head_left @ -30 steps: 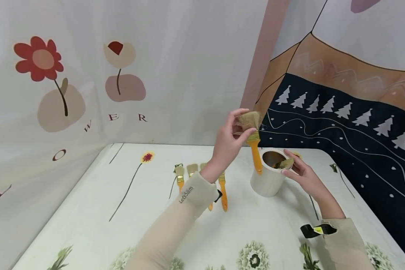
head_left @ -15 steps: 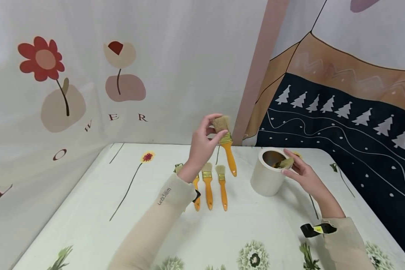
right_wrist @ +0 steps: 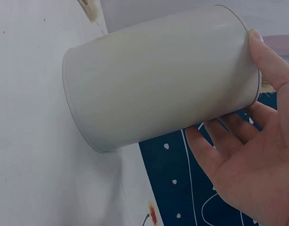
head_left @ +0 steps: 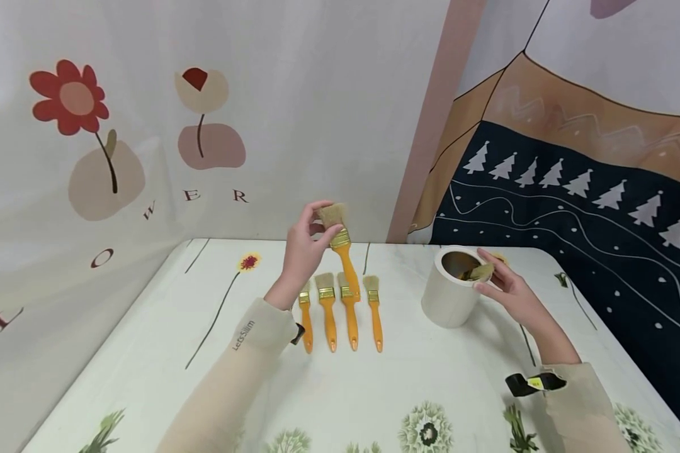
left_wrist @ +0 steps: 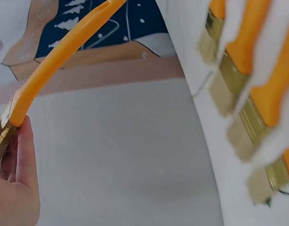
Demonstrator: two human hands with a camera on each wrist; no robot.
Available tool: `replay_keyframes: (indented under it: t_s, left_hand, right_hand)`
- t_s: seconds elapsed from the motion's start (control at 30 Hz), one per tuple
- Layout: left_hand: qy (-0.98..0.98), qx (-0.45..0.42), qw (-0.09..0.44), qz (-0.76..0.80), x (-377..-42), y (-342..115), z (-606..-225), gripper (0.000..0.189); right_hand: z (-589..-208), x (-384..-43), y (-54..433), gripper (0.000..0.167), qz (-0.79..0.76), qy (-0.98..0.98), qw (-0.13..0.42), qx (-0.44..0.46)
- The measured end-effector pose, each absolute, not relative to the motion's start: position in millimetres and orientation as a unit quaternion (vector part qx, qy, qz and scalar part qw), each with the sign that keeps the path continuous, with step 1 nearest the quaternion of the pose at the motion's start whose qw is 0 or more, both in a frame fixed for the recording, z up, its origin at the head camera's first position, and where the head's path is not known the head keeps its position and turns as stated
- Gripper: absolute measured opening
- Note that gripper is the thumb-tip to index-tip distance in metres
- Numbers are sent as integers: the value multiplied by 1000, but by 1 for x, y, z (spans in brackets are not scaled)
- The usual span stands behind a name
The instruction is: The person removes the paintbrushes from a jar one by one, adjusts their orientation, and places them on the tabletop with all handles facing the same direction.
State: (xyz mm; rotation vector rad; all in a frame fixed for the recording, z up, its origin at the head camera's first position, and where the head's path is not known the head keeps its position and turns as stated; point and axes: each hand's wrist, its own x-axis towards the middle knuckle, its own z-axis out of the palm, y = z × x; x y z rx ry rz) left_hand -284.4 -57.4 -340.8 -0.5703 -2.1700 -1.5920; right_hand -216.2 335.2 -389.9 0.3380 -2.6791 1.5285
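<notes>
My left hand (head_left: pixel 303 255) pinches a paintbrush (head_left: pixel 349 272) by its bristle end, its orange handle hanging down. In the left wrist view the handle slants up and away from the thumb and fingers. Below it, several orange-handled paintbrushes (head_left: pixel 329 321) lie side by side on the table, bristles pointing away. My right hand (head_left: pixel 507 286) holds the rim of a white cylindrical canister (head_left: pixel 447 305), thumb on one side and fingers on the other. Pale brush bristles (head_left: pixel 481 272) show at the canister's mouth beside that hand; the rest of its inside is mostly hidden.
A white flower-printed cloth (head_left: pixel 413 371) covers the table. Behind it hangs a pale printed curtain (head_left: pixel 317 126), with a dark tree-patterned cloth (head_left: pixel 544 220) at the right. The canister stands right of the row of brushes.
My left hand has carried the paintbrush leftward from beside the canister to over the brush row, uncovering more of the row. The right hand and canister have stayed put.
</notes>
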Motion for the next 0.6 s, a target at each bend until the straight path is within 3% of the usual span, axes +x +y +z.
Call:
replay_keyframes:
  t_s: [0.6]
  left_hand:
    - [-808, -118, 146, -558, -284, -109, -369, 50]
  right_hand:
    - [-391, -217, 336, 75, 489, -866, 18, 108]
